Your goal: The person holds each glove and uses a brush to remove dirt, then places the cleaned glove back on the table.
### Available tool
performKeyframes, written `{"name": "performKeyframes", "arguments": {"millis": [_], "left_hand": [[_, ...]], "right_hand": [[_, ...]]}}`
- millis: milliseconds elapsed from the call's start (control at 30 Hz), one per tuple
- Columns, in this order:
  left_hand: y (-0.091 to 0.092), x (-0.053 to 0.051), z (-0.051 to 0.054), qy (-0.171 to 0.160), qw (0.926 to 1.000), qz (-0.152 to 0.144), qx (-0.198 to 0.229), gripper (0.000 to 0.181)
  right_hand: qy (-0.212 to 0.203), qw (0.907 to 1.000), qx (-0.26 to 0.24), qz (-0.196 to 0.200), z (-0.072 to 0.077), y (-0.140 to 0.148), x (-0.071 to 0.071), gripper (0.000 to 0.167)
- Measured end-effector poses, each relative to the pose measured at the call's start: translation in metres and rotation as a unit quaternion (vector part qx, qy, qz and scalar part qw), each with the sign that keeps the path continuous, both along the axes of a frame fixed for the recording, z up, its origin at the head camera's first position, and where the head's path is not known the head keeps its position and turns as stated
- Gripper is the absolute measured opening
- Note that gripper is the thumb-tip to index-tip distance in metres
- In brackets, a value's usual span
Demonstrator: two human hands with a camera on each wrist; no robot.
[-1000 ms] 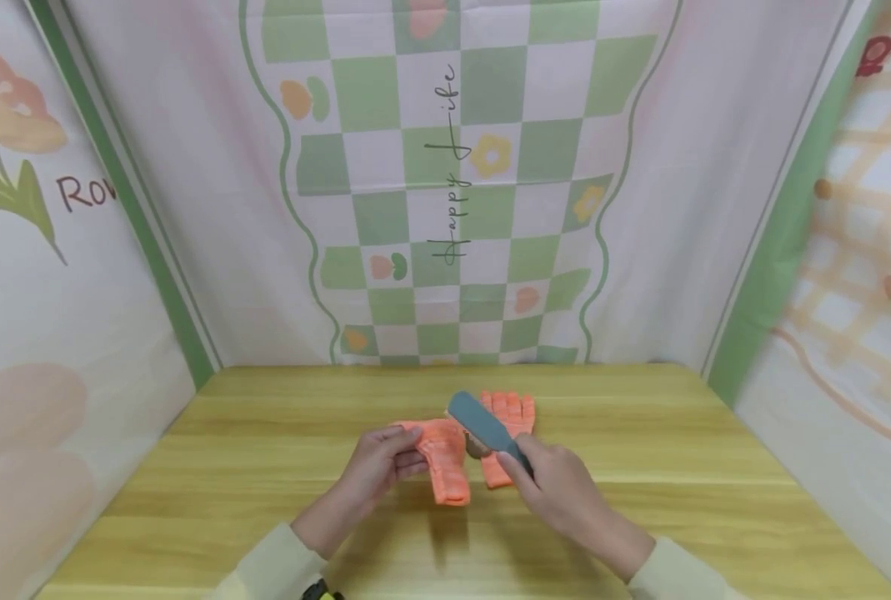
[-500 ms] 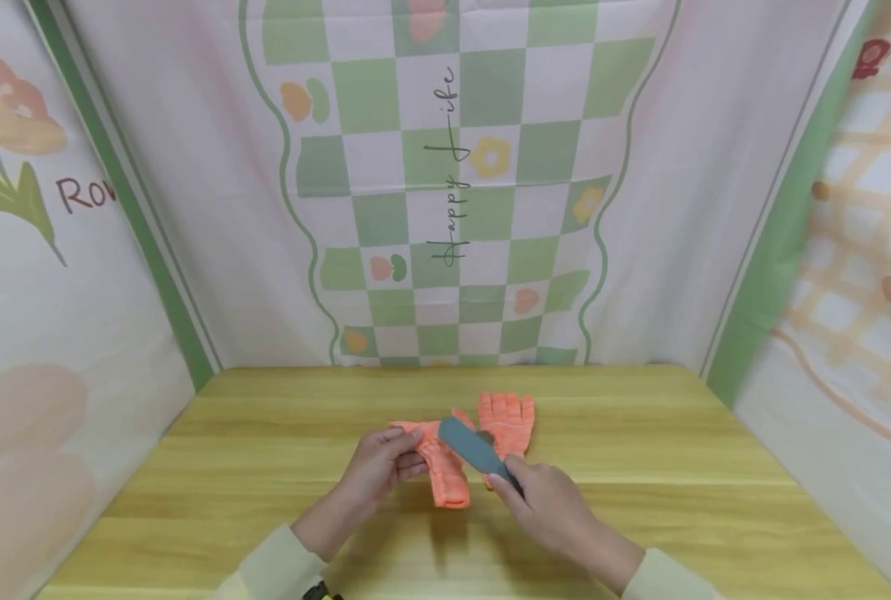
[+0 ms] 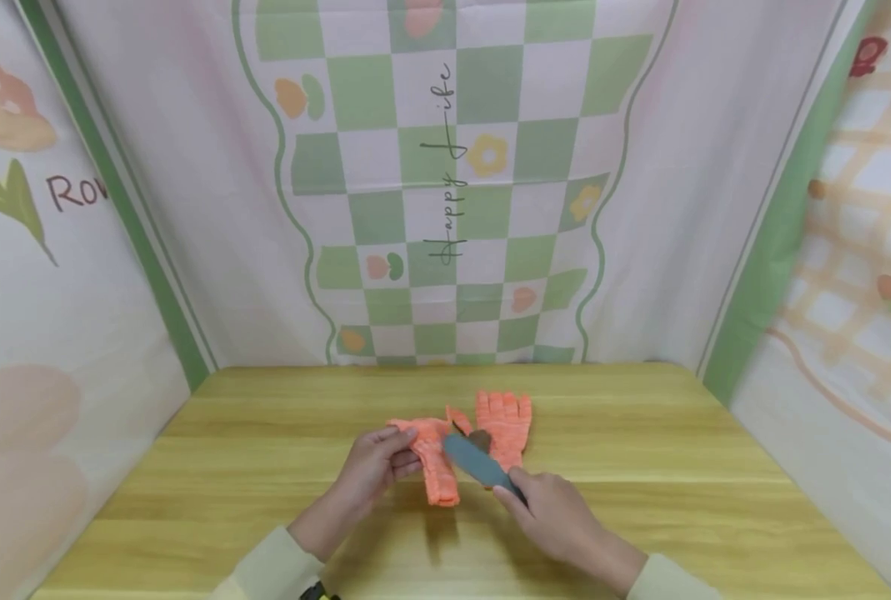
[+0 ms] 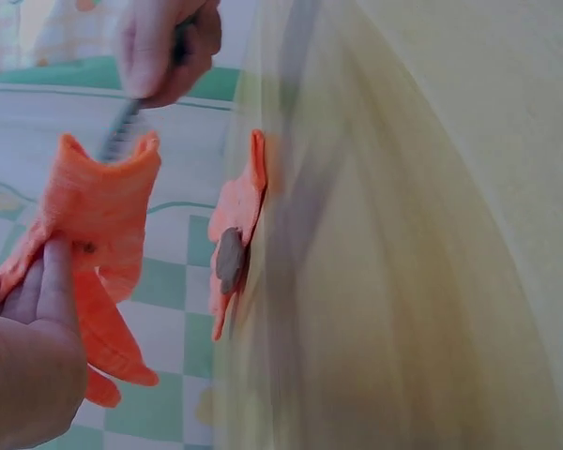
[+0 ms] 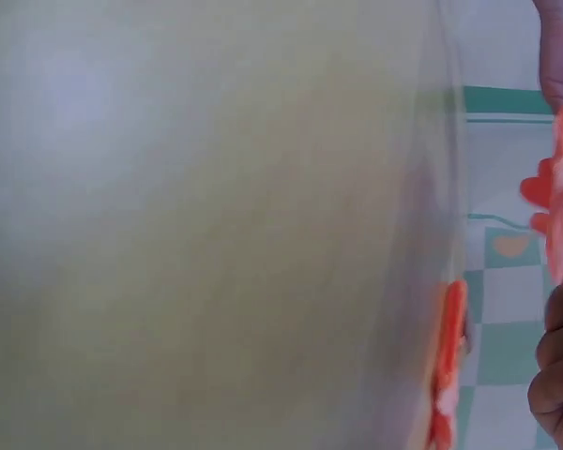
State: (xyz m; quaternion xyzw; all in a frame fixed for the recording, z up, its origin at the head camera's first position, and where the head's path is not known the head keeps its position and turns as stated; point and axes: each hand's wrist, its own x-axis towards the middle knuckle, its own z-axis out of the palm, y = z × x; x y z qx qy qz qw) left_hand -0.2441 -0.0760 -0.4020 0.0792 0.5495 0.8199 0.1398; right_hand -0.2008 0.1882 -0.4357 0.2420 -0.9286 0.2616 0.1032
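Well, you are now holding one orange glove (image 3: 439, 471) in your left hand (image 3: 373, 467), pinching it at one side edge between thumb and fingers, and the glove is hanging above the table (image 3: 678, 467), with its cuff facing toward you and its shadow falling below. Your right hand (image 3: 558, 510) is gripping a grey-blue brush (image 3: 475, 462) by its handle, and the head of this brush is lying over the edge of the held glove in the head view; whether it is really touching the cloth, I cannot tell. The glove is looking light and soft, a knitted thing, so probably it is bending and sagging easily, not breaking, and it is giving little resistance by itself. For this reason you are perhaps wanting a firm pinch near the palm, and maybe a second hold at the cuff, where the cloth is appearing folded and thicker. Around you, a second orange glove (image 3: 507, 425) is lying on the table, just beyond the brush, its fingers pointing away from you. A grey-brown patch (image 4: 230, 261) is showing on it, flat mark or lump, I am not sure. This second glove is sitting close behind the brush, so it is leaving little room on that side. Farther back, a checked curtain (image 3: 445, 167) is hanging.
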Motion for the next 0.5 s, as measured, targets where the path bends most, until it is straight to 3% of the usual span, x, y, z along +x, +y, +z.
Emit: {"name": "performKeyframes", "arguments": {"millis": [133, 300, 500], "left_hand": [[-0.002, 0.000, 0.002, 0.001, 1.0000, 0.002, 0.002, 0.023], [-0.003, -0.001, 0.004, 0.005, 1.0000, -0.002, 0.003, 0.020], [-0.005, -0.001, 0.003, 0.002, 1.0000, 0.004, 0.006, 0.026]], "right_hand": [[-0.011, 0.9992, 0.032, -0.022, 0.000, 0.006, 0.000, 0.029], [0.005, 0.9959, 0.064, -0.064, 0.008, 0.013, -0.004, 0.027], [-0.008, 0.9948, 0.046, -0.091, 0.025, 0.017, -0.008, 0.031]]}}
